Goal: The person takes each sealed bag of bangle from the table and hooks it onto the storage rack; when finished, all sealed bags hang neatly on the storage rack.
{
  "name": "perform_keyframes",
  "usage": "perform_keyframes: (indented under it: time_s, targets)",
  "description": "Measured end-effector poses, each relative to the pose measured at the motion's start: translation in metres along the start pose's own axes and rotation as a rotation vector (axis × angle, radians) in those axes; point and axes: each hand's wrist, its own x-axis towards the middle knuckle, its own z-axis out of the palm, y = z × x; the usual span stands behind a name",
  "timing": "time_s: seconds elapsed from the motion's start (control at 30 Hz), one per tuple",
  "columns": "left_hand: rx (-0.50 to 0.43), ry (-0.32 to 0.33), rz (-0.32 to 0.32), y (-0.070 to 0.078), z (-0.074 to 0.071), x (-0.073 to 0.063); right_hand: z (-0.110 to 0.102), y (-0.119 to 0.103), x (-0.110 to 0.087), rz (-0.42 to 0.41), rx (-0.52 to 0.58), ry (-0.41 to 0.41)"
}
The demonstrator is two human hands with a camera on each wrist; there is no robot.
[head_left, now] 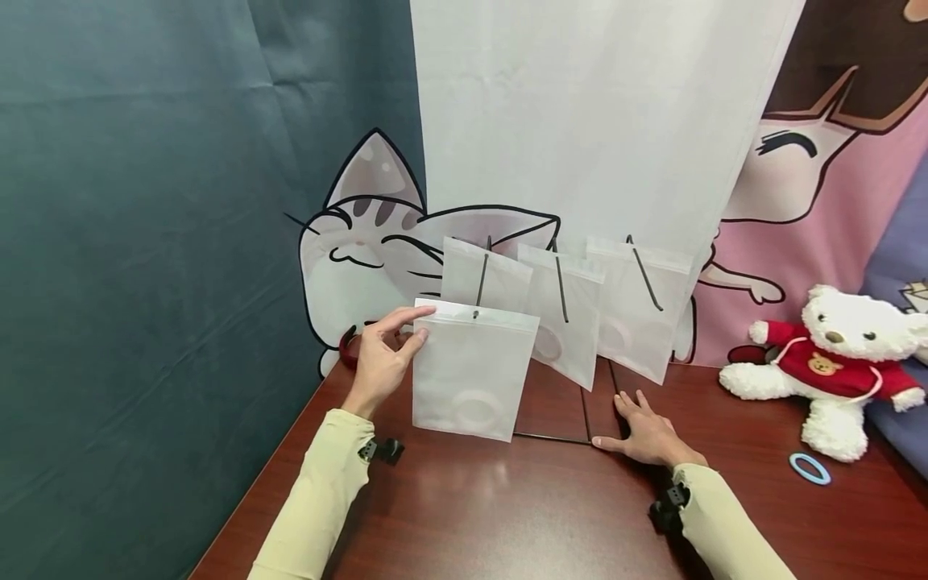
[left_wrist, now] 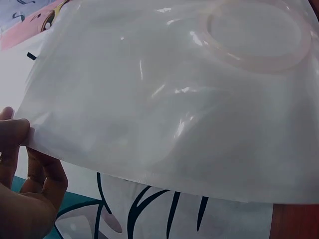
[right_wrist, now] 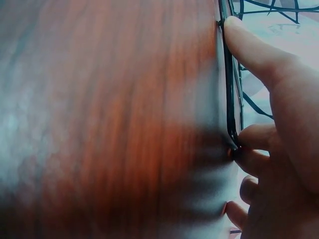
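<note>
My left hand (head_left: 383,358) pinches the upper left corner of a translucent white zip bag (head_left: 467,362). A pale ring (left_wrist: 234,60) shows inside that bag. The tip of a black hook pokes through at the bag's top edge. Behind it, a second bag (head_left: 471,278) hangs, partly hidden. Two more bags, a middle one (head_left: 569,298) and a right one (head_left: 641,306), hang from the other hooks, each with a round shape inside. My right hand (head_left: 648,435) rests spread at the table, its thumb touching the black wire base (head_left: 554,438) of the rack.
A white teddy bear (head_left: 826,362) in a red top sits at the right. In front of it lies a blue ring (head_left: 809,469). A dark red object (head_left: 350,348) stands at the back left of the brown table (head_left: 478,515). Printed curtains hang behind.
</note>
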Motion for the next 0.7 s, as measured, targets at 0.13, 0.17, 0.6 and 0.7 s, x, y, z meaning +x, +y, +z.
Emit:
perform_keyframes:
  time_s: [0.13,0.17,0.6,0.7]
  targets:
    - [-0.009,0.013,0.012,-0.001,0.004,0.005,0.000,0.000,0.000,-0.001,-0.001,-0.002]
    - [-0.010,0.018,0.012,-0.002,0.004,0.007,0.000,0.000,-0.001,-0.001,0.001,-0.002]
    - [0.001,0.101,-0.038,-0.026,0.017,0.027,0.001,0.002,0.000,-0.001,-0.001,0.003]
    - [0.002,0.127,-0.031,-0.028,0.021,0.031,0.002,0.002,0.000,-0.005,-0.006,0.010]
